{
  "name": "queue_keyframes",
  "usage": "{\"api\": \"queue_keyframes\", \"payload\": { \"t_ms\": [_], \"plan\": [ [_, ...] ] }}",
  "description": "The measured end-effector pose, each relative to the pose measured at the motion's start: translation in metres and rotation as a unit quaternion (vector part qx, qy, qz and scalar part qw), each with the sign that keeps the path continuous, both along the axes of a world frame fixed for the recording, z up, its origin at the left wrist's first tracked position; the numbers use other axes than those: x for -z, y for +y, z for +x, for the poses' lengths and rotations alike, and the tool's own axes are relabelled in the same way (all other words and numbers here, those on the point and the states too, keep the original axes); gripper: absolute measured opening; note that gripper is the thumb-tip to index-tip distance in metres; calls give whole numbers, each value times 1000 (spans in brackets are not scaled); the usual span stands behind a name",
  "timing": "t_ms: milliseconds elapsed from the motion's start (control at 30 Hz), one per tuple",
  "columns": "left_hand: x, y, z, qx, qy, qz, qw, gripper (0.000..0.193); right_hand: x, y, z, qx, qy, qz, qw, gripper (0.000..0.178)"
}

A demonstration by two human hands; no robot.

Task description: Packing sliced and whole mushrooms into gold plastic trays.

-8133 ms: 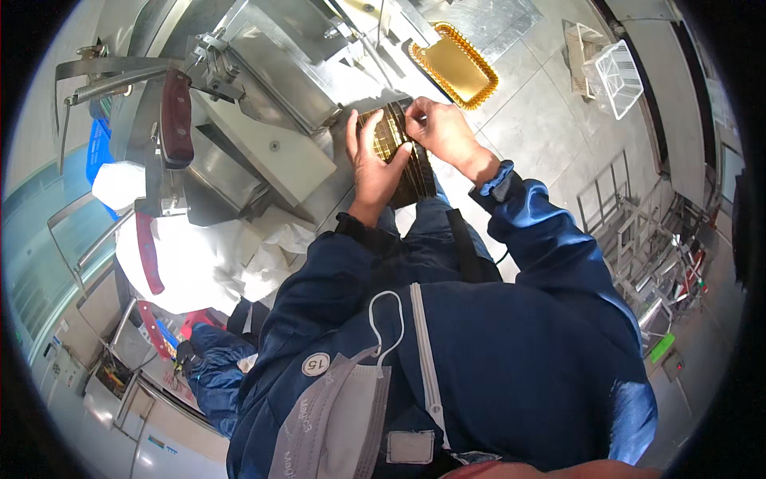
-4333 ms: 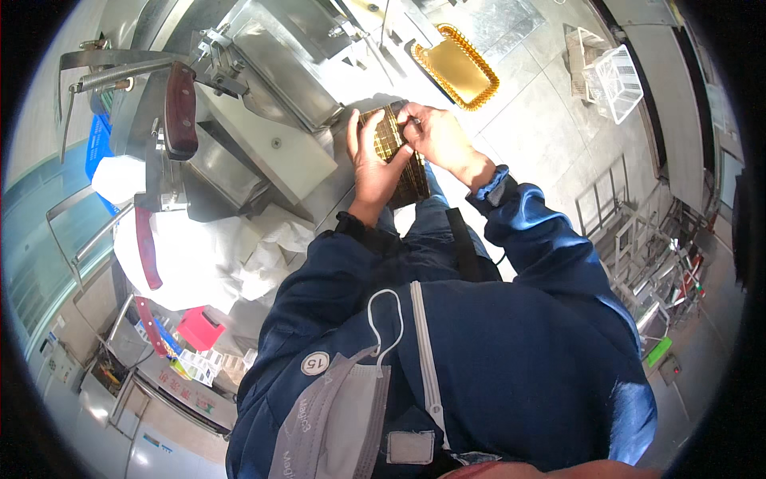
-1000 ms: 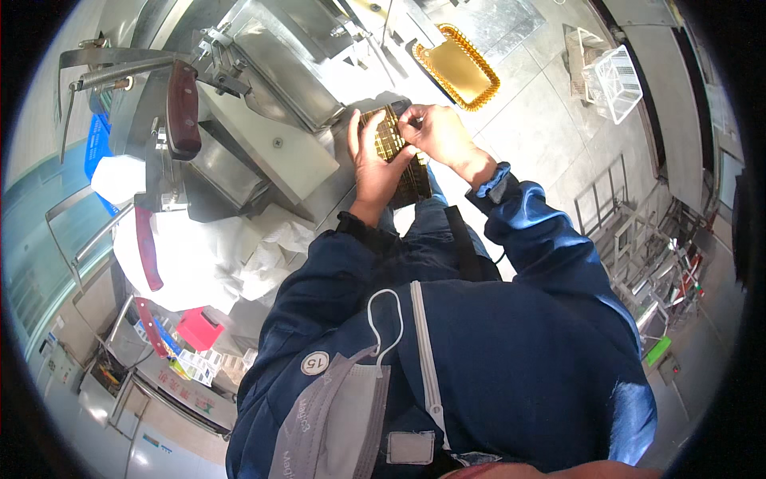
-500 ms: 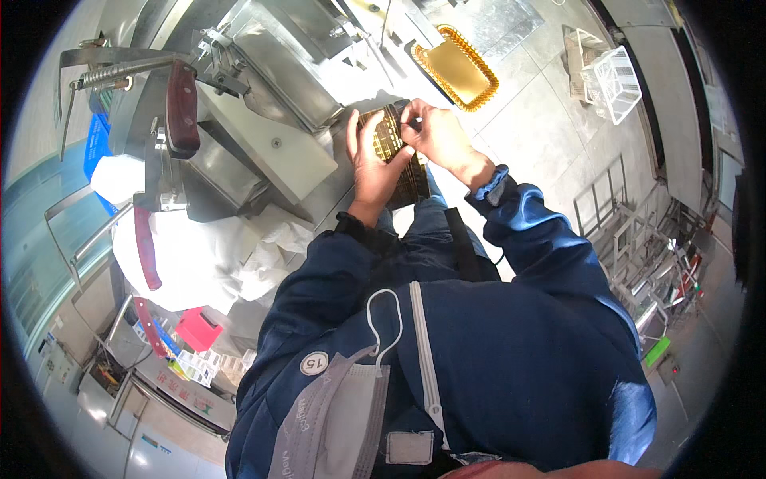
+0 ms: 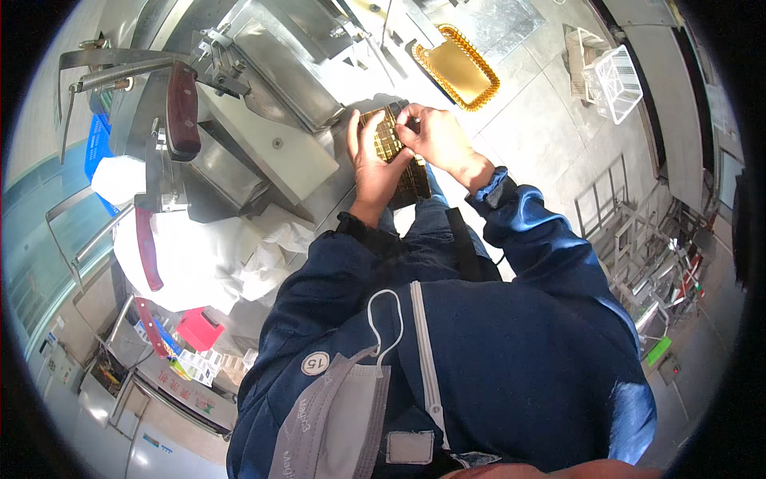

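A shiny gold block with a gridded surface (image 5: 387,142) is held up over my knees; its lower part (image 5: 411,185) looks darker and ribbed. My left hand (image 5: 373,172) wraps round its left side, thumb on the near face and fingers toward the top. At the upper right edge of the block, my right hand (image 5: 439,144) has its fingers curled in a pinch, thumb pressed near the edge. What exactly lies between those fingertips is hidden. Beyond the hands, a gold tray with a scalloped rim (image 5: 489,89) rests on the sunlit floor.
To the left stands a metal machine with a dark red handle (image 5: 183,112) and a pale panel (image 5: 297,164). White cloth or sheeting (image 5: 191,259) lies below it. A white plastic basket (image 5: 616,84) sits at the far right, with metal frames (image 5: 638,247) nearer on the right.
The fingers of my right hand have shifted slightly at the block's edge, and the block has tilted a little. My left hand keeps its hold in nearly the same place.
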State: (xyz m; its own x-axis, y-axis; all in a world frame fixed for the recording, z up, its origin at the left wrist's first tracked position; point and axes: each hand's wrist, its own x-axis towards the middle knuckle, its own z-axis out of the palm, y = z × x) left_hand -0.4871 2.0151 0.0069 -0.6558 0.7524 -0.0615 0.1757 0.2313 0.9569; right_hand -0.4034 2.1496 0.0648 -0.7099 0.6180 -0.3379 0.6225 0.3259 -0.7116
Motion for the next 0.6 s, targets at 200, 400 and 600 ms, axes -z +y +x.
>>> {"api": "queue_keyframes", "payload": {
  "t_ms": [200, 400, 600],
  "plan": [
    [-3, -1, -1, 10, -25, -3, 1000, 81, 6, 0, 2, 5, 2, 14, 1000, 15],
    [1, 0, -1, 4, -15, 4, 1000, 81, 13, -3, 6, 15, 40, 29, 999, 13],
    [-4, 0, -1, 7, -14, 5, 1000, 81, 6, -2, 4, -2, 12, -6, 1000, 18]
  ]
}}
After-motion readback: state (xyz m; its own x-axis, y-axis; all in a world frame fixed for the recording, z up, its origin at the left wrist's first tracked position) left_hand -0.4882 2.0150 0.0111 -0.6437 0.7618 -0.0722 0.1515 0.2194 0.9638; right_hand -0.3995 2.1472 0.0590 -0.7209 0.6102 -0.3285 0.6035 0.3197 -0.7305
